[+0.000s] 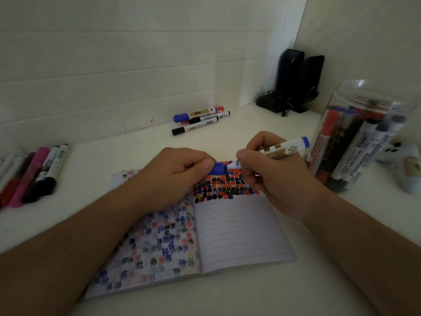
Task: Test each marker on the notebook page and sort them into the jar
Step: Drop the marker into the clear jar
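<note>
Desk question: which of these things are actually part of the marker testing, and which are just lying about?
Part of the job:
- blue marker, held by the right hand
- its cap, pinched by the left hand
- notebook
- jar with markers in it
- markers by the wall
- markers at left

Just lying about:
- black speakers
- white object beside the jar

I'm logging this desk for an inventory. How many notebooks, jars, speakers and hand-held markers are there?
Notebook: 1
Jar: 1
Speakers: 2
Marker held in the right hand: 1, with its blue cap pinched in the left hand
Total: 5
</note>
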{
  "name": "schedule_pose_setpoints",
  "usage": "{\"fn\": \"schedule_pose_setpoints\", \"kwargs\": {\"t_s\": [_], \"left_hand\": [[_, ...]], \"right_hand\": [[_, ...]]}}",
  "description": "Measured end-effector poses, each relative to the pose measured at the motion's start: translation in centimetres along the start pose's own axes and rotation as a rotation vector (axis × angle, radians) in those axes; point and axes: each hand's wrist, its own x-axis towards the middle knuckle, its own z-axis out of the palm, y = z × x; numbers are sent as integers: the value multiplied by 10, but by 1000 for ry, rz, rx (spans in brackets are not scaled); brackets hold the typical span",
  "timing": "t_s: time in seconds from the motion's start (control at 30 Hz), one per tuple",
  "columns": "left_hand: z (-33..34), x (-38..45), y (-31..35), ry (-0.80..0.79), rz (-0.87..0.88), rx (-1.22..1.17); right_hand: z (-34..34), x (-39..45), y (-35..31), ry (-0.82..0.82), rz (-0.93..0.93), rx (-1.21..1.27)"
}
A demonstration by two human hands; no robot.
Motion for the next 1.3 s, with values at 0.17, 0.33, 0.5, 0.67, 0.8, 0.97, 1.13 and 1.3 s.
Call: {"fn": "schedule_pose_setpoints", "kwargs": {"t_s": [0.17, 0.33, 0.5, 0.67, 0.8, 0.97, 1.13, 1.3], "left_hand": [[1, 1, 2, 45, 2, -57], [-3, 1, 2, 115, -20, -124], [-4, 2, 1, 210, -42, -173], [-6, 1, 0, 202, -46, -95], [-5, 1, 1, 113, -23, -2], [-3, 3, 1, 4, 5, 60], [-3, 3, -3, 38, 15, 98], [-1, 3, -4, 11, 41, 155]], "right_hand": [[1, -5, 1, -114, -32, -46], [-13, -4, -5, -331, 164, 171], [-23, -6, -17, -447, 310, 216], [-14, -7, -24, -203, 47, -720], [-7, -6, -24, -158, -88, -1279], [-1, -7, -18, -188, -125, -1544], [3, -6, -11, -125, -81, -1563], [11, -3, -6, -62, -77, -1624]]}}
